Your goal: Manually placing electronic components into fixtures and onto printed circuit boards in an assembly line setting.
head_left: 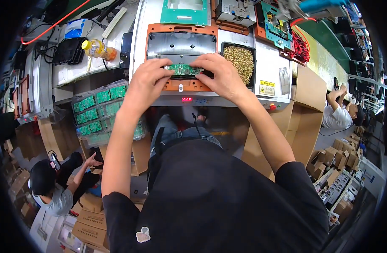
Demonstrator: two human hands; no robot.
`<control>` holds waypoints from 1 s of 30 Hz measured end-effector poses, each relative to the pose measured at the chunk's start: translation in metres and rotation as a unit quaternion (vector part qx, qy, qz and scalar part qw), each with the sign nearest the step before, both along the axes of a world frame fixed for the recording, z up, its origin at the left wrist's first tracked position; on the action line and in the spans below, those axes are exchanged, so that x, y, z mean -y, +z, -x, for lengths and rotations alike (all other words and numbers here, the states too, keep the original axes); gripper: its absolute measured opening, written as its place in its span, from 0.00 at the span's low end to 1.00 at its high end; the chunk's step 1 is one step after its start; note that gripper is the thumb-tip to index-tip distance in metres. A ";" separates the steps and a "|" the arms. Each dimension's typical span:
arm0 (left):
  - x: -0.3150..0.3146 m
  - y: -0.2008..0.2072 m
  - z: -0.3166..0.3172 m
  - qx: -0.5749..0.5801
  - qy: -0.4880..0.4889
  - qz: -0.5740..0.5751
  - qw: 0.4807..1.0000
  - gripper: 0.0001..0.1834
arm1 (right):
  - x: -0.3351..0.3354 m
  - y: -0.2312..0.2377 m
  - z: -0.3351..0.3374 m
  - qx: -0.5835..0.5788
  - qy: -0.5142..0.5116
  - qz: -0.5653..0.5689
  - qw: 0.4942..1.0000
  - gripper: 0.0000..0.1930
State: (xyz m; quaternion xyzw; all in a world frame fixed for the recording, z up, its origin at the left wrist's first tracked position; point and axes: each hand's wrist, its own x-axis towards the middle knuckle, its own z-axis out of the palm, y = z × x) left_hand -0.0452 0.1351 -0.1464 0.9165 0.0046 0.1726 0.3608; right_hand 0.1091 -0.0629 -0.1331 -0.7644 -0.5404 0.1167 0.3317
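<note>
A green circuit board point(183, 70) spans the gap between my two hands, over the near part of an orange fixture frame point(155, 28) with a dark metal panel point(180, 44) inside. My left hand point(149, 79) pinches the board's left end between thumb and fingers. At its right end, my right hand point(222, 76) grips it the same way. The board's underside and its contact with the fixture are hidden. Right of the fixture, near my right hand, stands a black tray point(254, 63) full of small brass-coloured parts point(239, 59).
Left of me, a clear plastic tray point(105, 110) holds several green boards. A yellow-capped bottle point(99, 49) stands on the left bench. Cardboard boxes point(309, 88) are at the right. One person point(54, 185) sits lower left, another point(339, 109) at far right.
</note>
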 end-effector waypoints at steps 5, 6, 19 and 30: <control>0.000 -0.006 0.004 0.018 0.045 -0.060 0.997 0.09 | -0.009 0.000 0.002 -0.026 -0.018 0.007 0.999 0.15; -0.001 -0.011 0.003 0.020 0.044 -0.064 0.997 0.09 | -0.011 -0.001 0.001 -0.020 -0.012 0.023 0.999 0.14; -0.004 -0.019 -0.005 0.041 0.002 -0.007 0.999 0.08 | -0.009 -0.014 -0.010 0.002 0.008 0.006 1.000 0.15; 0.003 -0.017 0.007 0.035 0.035 -0.019 0.999 0.09 | -0.008 -0.018 0.002 -0.019 -0.002 -0.034 0.999 0.15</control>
